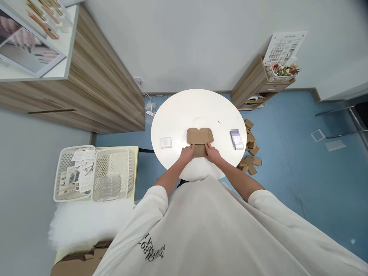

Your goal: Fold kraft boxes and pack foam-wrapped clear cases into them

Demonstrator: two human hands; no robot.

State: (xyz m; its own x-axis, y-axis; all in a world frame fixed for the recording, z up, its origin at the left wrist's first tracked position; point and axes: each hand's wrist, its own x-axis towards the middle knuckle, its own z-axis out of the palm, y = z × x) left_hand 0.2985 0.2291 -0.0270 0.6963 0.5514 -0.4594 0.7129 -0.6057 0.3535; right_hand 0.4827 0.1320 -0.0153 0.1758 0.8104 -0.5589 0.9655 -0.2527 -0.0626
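A small brown cardboard box (199, 138) with its lid flap opened away from me lies on the round white table (198, 107). My left hand (187, 154) grips the near left side of the box, fingers curled on the card. My right hand (212, 152) grips the near right side the same way. Both hands press on the box's lower part near the table's front edge.
A small white packet (166, 142) lies left of the box, a blurred purple-white item (237, 138) to its right. Folded cardboard boxes (249, 153) are scattered on the blue floor. Two white baskets (93, 173) stand on a low table at left. Wooden cabinets (94, 88) flank the wall.
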